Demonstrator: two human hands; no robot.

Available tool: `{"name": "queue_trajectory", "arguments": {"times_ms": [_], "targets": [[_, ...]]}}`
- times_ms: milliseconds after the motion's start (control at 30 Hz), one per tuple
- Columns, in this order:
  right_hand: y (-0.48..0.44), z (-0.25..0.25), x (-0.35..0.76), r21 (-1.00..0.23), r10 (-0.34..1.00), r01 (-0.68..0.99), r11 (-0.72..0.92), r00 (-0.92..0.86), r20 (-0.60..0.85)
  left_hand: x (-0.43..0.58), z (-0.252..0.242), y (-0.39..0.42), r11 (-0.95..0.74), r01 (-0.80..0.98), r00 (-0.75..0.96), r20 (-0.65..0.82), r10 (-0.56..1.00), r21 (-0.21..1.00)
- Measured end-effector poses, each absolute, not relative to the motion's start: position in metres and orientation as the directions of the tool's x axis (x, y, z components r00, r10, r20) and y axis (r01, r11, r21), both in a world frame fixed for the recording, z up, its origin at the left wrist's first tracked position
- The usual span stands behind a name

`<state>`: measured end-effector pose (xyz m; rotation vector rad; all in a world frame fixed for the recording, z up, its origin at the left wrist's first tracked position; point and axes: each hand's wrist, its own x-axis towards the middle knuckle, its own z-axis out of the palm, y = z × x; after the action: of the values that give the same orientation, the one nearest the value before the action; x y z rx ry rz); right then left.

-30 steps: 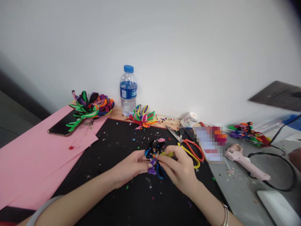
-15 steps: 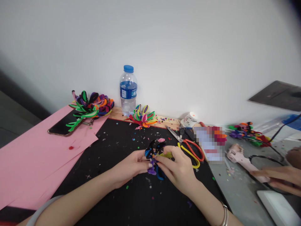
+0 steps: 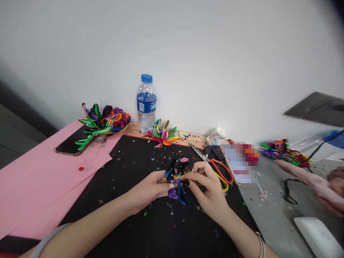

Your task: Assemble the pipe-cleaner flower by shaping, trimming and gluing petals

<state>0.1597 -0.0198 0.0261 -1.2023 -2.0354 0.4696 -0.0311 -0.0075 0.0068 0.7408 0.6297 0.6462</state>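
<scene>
Over the black mat (image 3: 129, 229), my left hand (image 3: 154, 188) pinches a small cluster of fuzzy loops (image 3: 173, 191) in black, blue, purple and orange. Close on its right, my right hand (image 3: 208, 188) has thumb and fingers bent around a thin yellow strip (image 3: 191, 174) that runs into the middle of the cluster. A blue loop hangs below, between the hands. Red-handled scissors (image 3: 221, 170) lie behind my right hand, with a yellow fuzzy strip (image 3: 224, 182) beside them.
A water bottle (image 3: 146, 104) stands by the wall, between two bundles of colourful strips (image 3: 107, 120). Pink paper (image 3: 34, 175) and a phone (image 3: 71, 143) lie left. At the right are a paper cup (image 3: 217, 136), a white box (image 3: 318, 236) and another person's hand (image 3: 335, 186).
My right hand has moved slightly right, and its fingers have shifted along the yellow strip. The other person's hand has lifted the pale pink tool up and to the right.
</scene>
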Motion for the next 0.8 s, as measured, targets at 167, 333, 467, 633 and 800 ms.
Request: {"name": "queue_trajectory", "arguments": {"times_ms": [167, 333, 467, 633, 800], "targets": [[-0.012, 0.026, 0.17, -0.869, 0.958, 0.406, 0.282, -0.172, 0.231, -0.032, 0.001, -0.006, 0.553, -0.305, 0.623, -0.277, 0.732, 0.776], [-0.008, 0.021, 0.176, -0.993, 0.995, 0.091, 0.071, -0.073, 0.064, -0.034, -0.002, -0.005, 0.543, -0.3, 0.608, -0.282, 0.742, 0.784], [-0.006, 0.023, 0.181, -0.989, 0.988, -0.104, -0.109, -0.125, -0.096, -0.037, -0.002, -0.003, 0.548, -0.293, 0.585, -0.307, 0.751, 0.784], [0.0, 0.023, 0.195, -0.978, 0.97, 0.017, -0.209, -0.126, -0.21, -0.043, -0.002, 0.003, 0.525, -0.299, 0.503, -0.336, 0.796, 0.797], [0.005, 0.018, 0.202, -0.965, 0.983, 0.193, -0.178, -0.009, -0.183, -0.048, -0.002, 0.009, 0.491, -0.334, 0.42, -0.339, 0.842, 0.805]]}}
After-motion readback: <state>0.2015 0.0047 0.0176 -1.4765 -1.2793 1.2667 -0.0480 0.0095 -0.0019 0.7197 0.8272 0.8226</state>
